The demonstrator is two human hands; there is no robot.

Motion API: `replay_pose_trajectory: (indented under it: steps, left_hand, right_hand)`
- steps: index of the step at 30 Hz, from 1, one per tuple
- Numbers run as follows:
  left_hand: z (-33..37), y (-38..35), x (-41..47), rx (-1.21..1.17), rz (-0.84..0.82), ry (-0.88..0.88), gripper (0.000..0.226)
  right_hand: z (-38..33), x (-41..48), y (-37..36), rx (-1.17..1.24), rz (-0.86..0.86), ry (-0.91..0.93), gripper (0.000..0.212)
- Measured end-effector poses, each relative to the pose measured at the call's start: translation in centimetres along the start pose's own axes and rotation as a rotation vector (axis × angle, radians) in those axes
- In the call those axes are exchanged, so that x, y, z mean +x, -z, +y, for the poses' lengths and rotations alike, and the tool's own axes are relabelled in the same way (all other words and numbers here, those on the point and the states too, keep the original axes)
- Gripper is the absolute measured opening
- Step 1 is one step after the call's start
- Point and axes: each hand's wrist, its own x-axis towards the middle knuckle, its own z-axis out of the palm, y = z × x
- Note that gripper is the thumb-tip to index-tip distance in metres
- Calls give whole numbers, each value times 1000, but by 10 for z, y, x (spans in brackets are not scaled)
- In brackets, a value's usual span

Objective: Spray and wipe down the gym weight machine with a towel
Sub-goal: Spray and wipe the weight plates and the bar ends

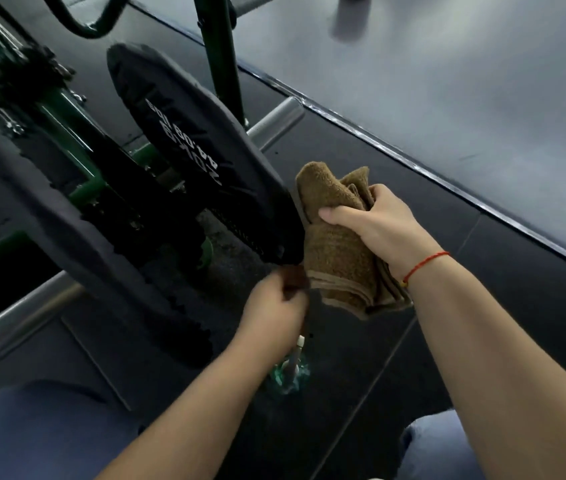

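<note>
A folded brown towel (337, 251) lay bunched against the lower right rim of a black weight plate (184, 147) at the centre of the frame, touching the plate's edge. The right hand (378, 226) gripped it from the right, thumb across the front and fingers curled behind, with a red string bracelet (427, 263) on the wrist. The plate stood on edge and its rim ran diagonally from the upper left down to the centre, so the unwiped face lay up and to the left of the towel. The right hand was the nearer one, and the wipe appeared to call for a stroke along that diagonal.

Just below the plate's lowest point, the left hand (274, 306) was closed round the top of a spray bottle (288, 374). The clear bottle hung beneath the fist, and its nozzle was too blurred to show which way it pointed.

A second, larger dark plate (66, 237) sat at the left of the frame, near the first. The machine's green frame (66, 133) and a steel bar (274, 124) crowded in behind the plates and seemed likely to hamper a long sweep. Dark rubber floor (482, 306) filled the right side, and blue-trousered knees (32, 427) showed along the bottom edge.
</note>
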Motion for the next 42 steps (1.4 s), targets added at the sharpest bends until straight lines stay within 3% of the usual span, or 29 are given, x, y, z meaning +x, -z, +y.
replay_pose_trajectory:
  steps: [3, 5, 8, 13, 16, 19, 21, 25, 26, 29, 31, 33, 36, 38, 39, 41, 42]
  left_hand:
    - [59, 14, -14, -233, 154, -166, 18]
    - [84, 20, -18, -357, 169, -174, 13]
    - [104, 30, -17, -352, 132, -137, 29]
    - [120, 66, -15, -392, 166, 7, 13]
    - [125, 78, -18, -386, 181, 27, 10]
    - [133, 83, -26, -437, 195, 5, 13]
    - [141, 88, -33, -523, 172, -2, 13]
    - [149, 98, -48, -782, 137, -39, 22]
    - [150, 100, -51, -817, 164, -51, 26]
    - [145, 100, -52, -853, 283, 8, 35]
    - [139, 99, -51, -869, 355, 61, 29]
    - [139, 98, -51, -937, 369, 61, 32]
    - [141, 101, -48, -988, 341, 1, 61]
    - [141, 101, -40, -1002, 342, 30, 90]
    - [139, 102, -37, -992, 373, 42, 92]
    - [132, 103, -31, -955, 496, 95, 66]
    - [129, 104, -27, -941, 541, 139, 50]
  right_hand:
    - [-17, -7, 10, 87, 2, 109, 56]
    - [-28, -11, 11, 148, -24, 182, 68]
    - [-42, -18, 8, 200, -119, 236, 85]
    - [-43, -22, 14, 288, -498, 264, 88]
    - [-46, -23, 14, 200, -564, 283, 96]
    - [-59, -25, 20, 126, -598, 299, 89]
    - [-68, -26, 30, 96, -584, 317, 70]
    - [-89, -27, 46, 210, -441, 312, 11]
    - [-98, -29, 45, 208, -406, 332, 7]
    - [-120, -25, 27, -32, -273, 501, 9]
    - [-129, -26, 8, -233, -177, 667, 8]
    - [-135, -32, -9, -327, -105, 824, 24]
    - [-145, -43, -29, -390, -195, 962, 37]
    - [-148, -37, -36, -307, -413, 815, 34]
    - [-151, -35, -37, -176, -527, 680, 34]
    - [-156, -26, -37, 75, -652, 471, 31]
    - [-155, -22, -38, 161, -614, 470, 29]
